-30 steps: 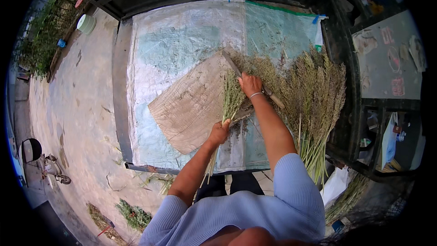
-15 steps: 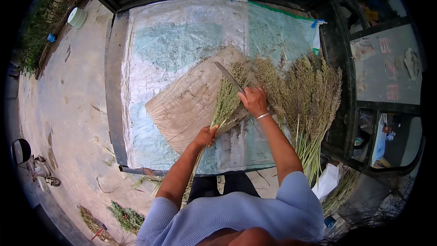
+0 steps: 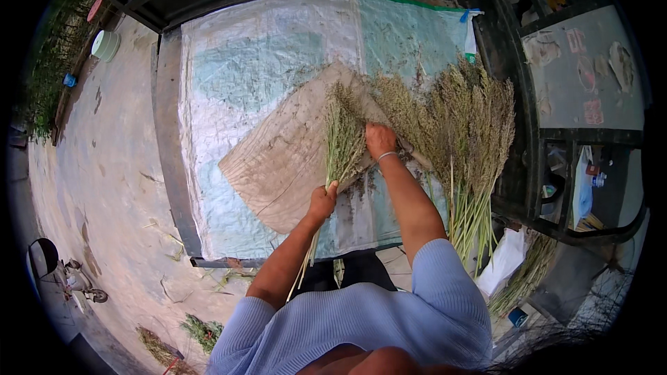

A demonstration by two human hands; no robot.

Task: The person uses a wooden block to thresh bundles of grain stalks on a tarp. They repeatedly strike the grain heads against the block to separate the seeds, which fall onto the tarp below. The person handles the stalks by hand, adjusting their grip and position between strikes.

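My left hand is closed round the stems of a bunch of green grain stalks. The seed heads point away from me and lie over a worn wooden board. Just right of the bunch, my right hand is closed, with a bracelet at its wrist. Half a second ago this hand gripped a curved knife; its blade is hidden now, apparently at the bunch. Loose seeds and chaff are strewn on the board and on the pale woven sheet beneath it.
To the right lies a big heap of grain stalks, stems toward me. A dark metal frame borders the sheet. More stalks and a white bag are at the lower right. A pale bucket stands on the concrete at far left.
The bunch has swung more upright. My right hand has turned and moved slightly left, and the knife blade that lay across the seed heads is out of sight. The whole view has shifted a little.
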